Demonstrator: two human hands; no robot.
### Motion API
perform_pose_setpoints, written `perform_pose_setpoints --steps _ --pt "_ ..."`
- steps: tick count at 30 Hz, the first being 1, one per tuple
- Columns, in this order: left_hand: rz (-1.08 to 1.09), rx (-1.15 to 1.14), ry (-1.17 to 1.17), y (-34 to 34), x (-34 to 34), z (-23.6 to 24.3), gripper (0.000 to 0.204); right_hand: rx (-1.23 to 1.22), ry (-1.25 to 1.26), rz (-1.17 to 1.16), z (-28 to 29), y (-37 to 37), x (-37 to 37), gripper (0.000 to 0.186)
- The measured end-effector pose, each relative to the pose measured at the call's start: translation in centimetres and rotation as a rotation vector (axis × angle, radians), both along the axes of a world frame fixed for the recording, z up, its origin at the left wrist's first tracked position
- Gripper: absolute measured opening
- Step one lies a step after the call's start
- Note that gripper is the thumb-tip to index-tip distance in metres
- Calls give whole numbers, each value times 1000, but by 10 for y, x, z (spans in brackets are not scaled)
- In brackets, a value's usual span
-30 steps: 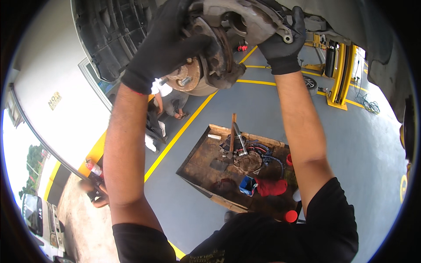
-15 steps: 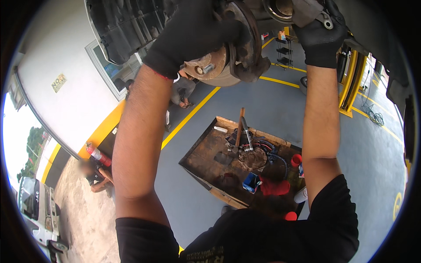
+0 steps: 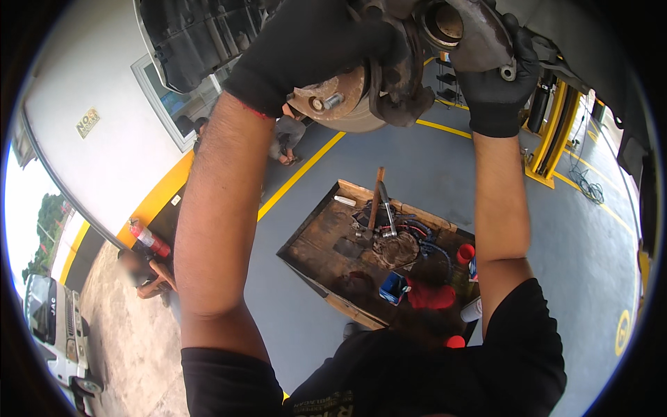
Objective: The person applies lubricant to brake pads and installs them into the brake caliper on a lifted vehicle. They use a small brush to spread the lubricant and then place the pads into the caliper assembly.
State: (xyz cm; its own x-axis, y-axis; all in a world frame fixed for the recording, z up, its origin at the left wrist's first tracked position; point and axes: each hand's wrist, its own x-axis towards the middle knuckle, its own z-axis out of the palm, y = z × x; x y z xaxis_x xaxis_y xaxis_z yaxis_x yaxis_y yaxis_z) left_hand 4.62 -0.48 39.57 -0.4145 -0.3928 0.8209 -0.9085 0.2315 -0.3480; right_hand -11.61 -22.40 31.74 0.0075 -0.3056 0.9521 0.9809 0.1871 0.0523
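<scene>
My left hand (image 3: 316, 52), in a black glove, reaches over the top of a rusty brake disc and hub (image 3: 340, 101). Its fingers close around the upper part of the dark caliper bracket (image 3: 399, 83) beside the disc; the fingertips are partly hidden. To the right, my gloved right hand (image 3: 499, 90) grips a brake caliper (image 3: 483, 38) by its outer side. The caliper's round piston (image 3: 445, 24) faces the bracket, apart from the disc, and an ear with a bolt hole shows by my fingers. A wheel stud (image 3: 333, 101) sticks out of the hub.
Below stands a wooden-edged bench (image 3: 299, 240) with a hammer (image 3: 376, 201), a ratchet (image 3: 387, 208), a blue box (image 3: 394, 288) and a red cloth (image 3: 431, 295). Yellow lift post (image 3: 552, 139) at right. A fire extinguisher (image 3: 149, 236) and a person (image 3: 149, 278) are left.
My right hand has come down and slightly left, tilting the caliper so its bolt-hole ear sits lower. My left hand stays on the bracket, shifted slightly right.
</scene>
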Motion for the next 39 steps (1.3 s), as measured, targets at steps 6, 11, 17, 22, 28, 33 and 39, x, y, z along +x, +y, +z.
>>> perform_pose_setpoints --steps 6,11,17,22,28,33,39 --pt "12 -7 -14 -2 4 1 114 -3 -48 69 -7 -4 14 32" --pt "51 14 22 3 -5 2 112 47 -46 49 -2 -5 10 37" --pt "63 -10 -7 3 -3 3 110 87 14 38 -4 12 13 49" --pt "117 -8 -41 1 -8 2 100 341 -24 126 -28 -23 13 54" --pt "-126 -13 -33 -6 10 9 71 314 -191 -1806 -32 36 21 50" --pt "-93 -50 -73 -3 9 2 70 153 -8 -2039 -10 47 -13 45" --pt "-121 -88 -294 -3 21 10 70 158 -236 -2190 -23 3 -2 41"
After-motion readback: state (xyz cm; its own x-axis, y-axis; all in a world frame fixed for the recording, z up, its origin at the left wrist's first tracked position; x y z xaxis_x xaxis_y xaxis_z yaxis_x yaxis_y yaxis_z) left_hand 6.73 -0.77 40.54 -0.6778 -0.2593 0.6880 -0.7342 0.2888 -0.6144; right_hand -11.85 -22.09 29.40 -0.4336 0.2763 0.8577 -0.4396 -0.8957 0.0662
